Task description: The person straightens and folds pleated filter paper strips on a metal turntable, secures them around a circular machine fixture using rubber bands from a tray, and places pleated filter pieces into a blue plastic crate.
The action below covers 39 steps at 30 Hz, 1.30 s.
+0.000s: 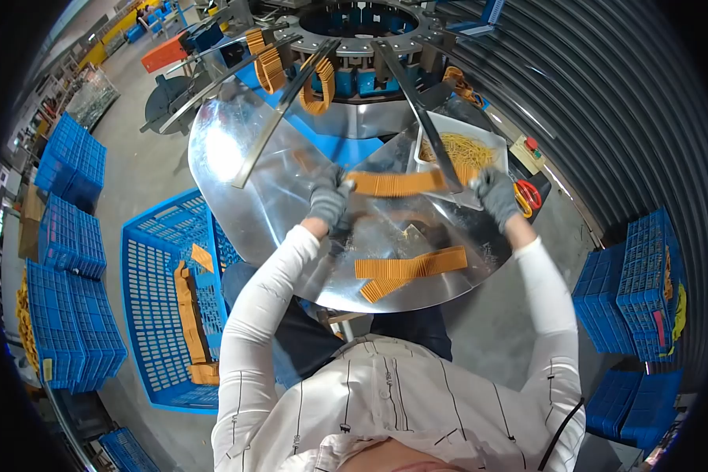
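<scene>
My left hand [330,198], in a grey glove, is closed on the left end of an orange ribbed strip [397,184]. At its right end, my right hand [495,197], also gloved, pinches it. Stretched level between both hands, the strip meets a flat metal bar [421,106] that slopes down from the round machine; the bar's tip overlaps it near my right hand. Closer to my body, more orange strips [413,265] lie crossed on the shiny metal table [291,271]. Behind my right hand sits a white tray [492,141] of thin yellow pieces [460,148].
The round machine [354,46] carries looped orange strips [317,88] on other bars. Left of my legs stands a blue crate [153,315] with orange strips inside. Red-and-yellow handles [532,195] and a red button [532,144] are at right, before a corrugated wall [645,118].
</scene>
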Motion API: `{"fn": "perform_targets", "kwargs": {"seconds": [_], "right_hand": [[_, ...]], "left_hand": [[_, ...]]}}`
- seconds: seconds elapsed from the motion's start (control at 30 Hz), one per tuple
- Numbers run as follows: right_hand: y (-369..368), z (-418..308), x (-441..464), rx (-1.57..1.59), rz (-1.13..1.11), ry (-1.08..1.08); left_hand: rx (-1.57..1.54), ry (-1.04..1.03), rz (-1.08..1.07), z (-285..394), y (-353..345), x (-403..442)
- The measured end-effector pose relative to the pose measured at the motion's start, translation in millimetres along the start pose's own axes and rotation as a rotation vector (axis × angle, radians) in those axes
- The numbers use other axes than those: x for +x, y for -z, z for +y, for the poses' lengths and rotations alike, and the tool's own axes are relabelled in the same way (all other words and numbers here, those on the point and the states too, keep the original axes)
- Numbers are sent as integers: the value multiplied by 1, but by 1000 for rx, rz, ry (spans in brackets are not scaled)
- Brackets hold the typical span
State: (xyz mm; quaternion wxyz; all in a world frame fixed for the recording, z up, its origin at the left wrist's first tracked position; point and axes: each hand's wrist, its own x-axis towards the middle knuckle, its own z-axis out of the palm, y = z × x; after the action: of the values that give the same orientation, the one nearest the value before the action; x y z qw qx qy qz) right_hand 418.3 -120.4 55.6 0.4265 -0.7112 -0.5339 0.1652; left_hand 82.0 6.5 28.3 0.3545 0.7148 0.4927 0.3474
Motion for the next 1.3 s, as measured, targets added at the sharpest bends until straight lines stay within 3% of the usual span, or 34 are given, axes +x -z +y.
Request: {"fn": "perform_targets", "kwargs": {"seconds": [0.03,0.13,0.27,0.5,0.67,0.77,0.9,1.13,1.3], "right_hand": [[18,-63,8,39,-117,-171],[24,-137,43,59,-335,-158],[13,-187,63,169,-391,-156],[15,-200,69,172,-424,-44],[7,-205,86,25,-427,37],[8,-211,90,-67,-432,79],[1,-207,103,-114,-408,74],[-7,-227,125,-725,-501,379],[-14,-242,132,-814,-544,433]], "left_hand": [[-44,37,-57,21,1,10],[-700,304,-285,102,7,29],[-923,368,-342,163,16,35],[-698,285,-286,176,17,49],[-713,289,-236,193,20,53],[-692,141,-370,180,28,57],[-150,-297,-138,180,10,41],[-78,-256,98,182,-1,44],[-36,-400,263,154,-3,34]]}}
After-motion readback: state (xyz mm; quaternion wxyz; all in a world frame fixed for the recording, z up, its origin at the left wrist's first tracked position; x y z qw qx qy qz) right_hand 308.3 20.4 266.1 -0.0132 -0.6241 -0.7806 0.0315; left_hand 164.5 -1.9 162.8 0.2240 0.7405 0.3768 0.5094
